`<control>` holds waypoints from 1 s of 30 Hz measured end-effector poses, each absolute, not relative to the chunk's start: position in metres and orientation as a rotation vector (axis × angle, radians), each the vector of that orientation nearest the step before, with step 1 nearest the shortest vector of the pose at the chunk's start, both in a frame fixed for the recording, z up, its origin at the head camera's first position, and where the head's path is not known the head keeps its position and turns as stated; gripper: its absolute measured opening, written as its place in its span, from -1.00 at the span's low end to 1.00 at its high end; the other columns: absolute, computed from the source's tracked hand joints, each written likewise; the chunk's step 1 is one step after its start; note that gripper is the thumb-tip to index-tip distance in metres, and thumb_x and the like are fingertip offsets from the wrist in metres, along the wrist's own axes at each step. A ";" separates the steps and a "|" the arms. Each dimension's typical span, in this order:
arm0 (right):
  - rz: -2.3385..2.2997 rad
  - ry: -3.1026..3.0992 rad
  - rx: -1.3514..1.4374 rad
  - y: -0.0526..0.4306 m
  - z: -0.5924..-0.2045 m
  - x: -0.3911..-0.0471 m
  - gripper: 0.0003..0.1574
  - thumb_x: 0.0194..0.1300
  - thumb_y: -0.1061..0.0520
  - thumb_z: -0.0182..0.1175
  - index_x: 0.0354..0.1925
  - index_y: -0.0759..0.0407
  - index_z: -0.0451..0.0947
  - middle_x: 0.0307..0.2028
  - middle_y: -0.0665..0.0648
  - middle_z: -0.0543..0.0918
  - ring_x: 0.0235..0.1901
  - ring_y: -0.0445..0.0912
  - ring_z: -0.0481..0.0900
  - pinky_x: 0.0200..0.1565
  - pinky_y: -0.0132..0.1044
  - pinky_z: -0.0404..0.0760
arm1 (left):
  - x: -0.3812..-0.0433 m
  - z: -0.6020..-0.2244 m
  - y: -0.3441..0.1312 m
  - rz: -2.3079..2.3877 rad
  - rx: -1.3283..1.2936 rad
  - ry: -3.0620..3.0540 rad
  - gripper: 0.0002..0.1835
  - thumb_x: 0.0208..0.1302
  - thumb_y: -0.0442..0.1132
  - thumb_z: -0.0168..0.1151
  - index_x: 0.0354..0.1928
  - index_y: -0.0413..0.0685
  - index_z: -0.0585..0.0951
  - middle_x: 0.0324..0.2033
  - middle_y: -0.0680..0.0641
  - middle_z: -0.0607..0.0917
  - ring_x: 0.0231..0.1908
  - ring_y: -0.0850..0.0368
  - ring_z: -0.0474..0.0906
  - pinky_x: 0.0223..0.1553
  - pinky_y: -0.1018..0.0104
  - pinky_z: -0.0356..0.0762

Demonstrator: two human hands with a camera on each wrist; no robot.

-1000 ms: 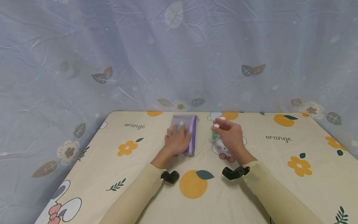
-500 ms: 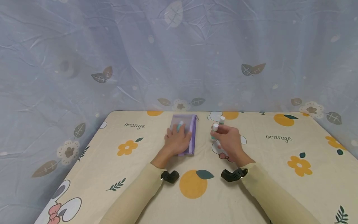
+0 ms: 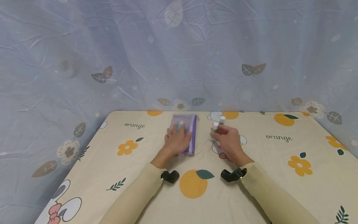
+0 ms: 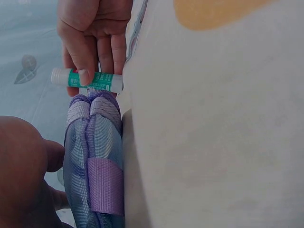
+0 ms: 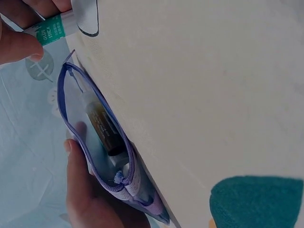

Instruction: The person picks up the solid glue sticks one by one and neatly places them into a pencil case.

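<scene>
My left hand (image 3: 177, 141) rests over a purple mesh zip pouch (image 3: 184, 119) lying on the table. In the right wrist view, the pouch's zip edge (image 5: 76, 130) gapes, and a glue stick (image 5: 105, 130) lies inside. My right hand (image 3: 229, 140) pinches another glue stick (image 3: 214, 127), white-capped with a green label, between thumb and fingers. It stands upright just right of the pouch; its label (image 4: 99, 80) also shows in the left wrist view. A further white-capped glue stick (image 3: 222, 120) stands right behind my right fingers, its lower part hidden.
A cream cloth (image 3: 156, 193) printed with oranges, flowers and rabbits covers the table. A pale blue-grey curtain (image 3: 179, 62) hangs along the back and left side. Black wrist bands (image 3: 171, 177) sit on both wrists.
My right hand has lowered and shifted slightly left, its fingers coming around the nearer glue stick. The farther glue stick now shows more clearly. My left hand and the pouch have stayed put.
</scene>
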State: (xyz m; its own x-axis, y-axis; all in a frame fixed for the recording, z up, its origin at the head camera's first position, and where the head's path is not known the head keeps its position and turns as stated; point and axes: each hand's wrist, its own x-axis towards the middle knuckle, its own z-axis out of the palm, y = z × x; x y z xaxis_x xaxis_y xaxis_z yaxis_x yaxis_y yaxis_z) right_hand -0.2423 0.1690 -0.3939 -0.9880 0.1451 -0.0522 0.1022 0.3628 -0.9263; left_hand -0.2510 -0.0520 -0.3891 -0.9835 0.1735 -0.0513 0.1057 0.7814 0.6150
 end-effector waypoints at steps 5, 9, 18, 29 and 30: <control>1.708 -2.580 -0.251 0.168 -0.394 -0.243 -0.29 0.50 0.02 0.33 0.53 0.04 0.44 0.32 0.21 0.68 0.22 0.08 0.66 -0.12 -0.28 0.75 | -0.251 -0.388 -0.052 0.974 0.218 2.863 -0.28 0.67 0.14 -0.22 0.70 -0.01 0.11 0.70 -0.35 -0.07 0.67 -0.51 -0.29 0.61 -0.41 -0.20; 1.700 -2.591 -0.264 0.167 -0.394 -0.244 -0.28 0.51 0.02 0.32 0.54 0.02 0.43 0.32 0.19 0.68 0.19 0.08 0.66 -0.14 -0.32 0.74 | -0.249 -0.385 -0.052 0.975 0.219 2.873 -0.29 0.67 0.14 -0.21 0.69 -0.01 0.13 0.69 -0.34 -0.04 0.67 -0.50 -0.24 0.59 -0.41 -0.15; 1.741 -2.575 -0.239 0.168 -0.392 -0.245 -0.32 0.50 0.03 0.33 0.51 0.00 0.48 0.30 0.19 0.68 0.07 0.04 0.63 -0.28 -0.37 0.67 | -0.250 -0.387 -0.052 0.960 0.226 2.873 -0.27 0.67 0.15 -0.22 0.70 -0.01 0.11 0.69 -0.33 -0.05 0.67 -0.50 -0.26 0.59 -0.42 -0.14; 1.752 -2.572 -0.204 0.168 -0.391 -0.248 -0.38 0.49 0.03 0.33 0.45 -0.01 0.54 0.27 0.17 0.70 -0.02 0.03 0.65 -0.34 -0.31 0.66 | -0.250 -0.386 -0.052 0.969 0.234 2.871 -0.28 0.67 0.15 -0.21 0.70 -0.01 0.12 0.69 -0.33 -0.05 0.66 -0.53 -0.28 0.59 -0.45 -0.17; 1.757 -2.571 -0.202 0.168 -0.390 -0.248 -0.38 0.49 0.03 0.33 0.45 -0.01 0.54 0.27 0.18 0.70 -0.02 0.04 0.65 -0.34 -0.31 0.66 | -0.250 -0.387 -0.052 0.967 0.234 2.870 -0.28 0.67 0.15 -0.21 0.70 -0.01 0.12 0.69 -0.33 -0.06 0.66 -0.53 -0.28 0.60 -0.44 -0.18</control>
State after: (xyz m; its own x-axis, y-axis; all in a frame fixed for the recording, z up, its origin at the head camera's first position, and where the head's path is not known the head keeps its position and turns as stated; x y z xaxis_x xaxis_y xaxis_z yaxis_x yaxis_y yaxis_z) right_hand -0.2483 0.1683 -0.3902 -0.9914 0.1186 -0.0558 0.0951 0.3580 -0.9289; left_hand -0.2501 -0.0524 -0.3867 -0.9828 0.1778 -0.0490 0.1119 0.7862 0.6077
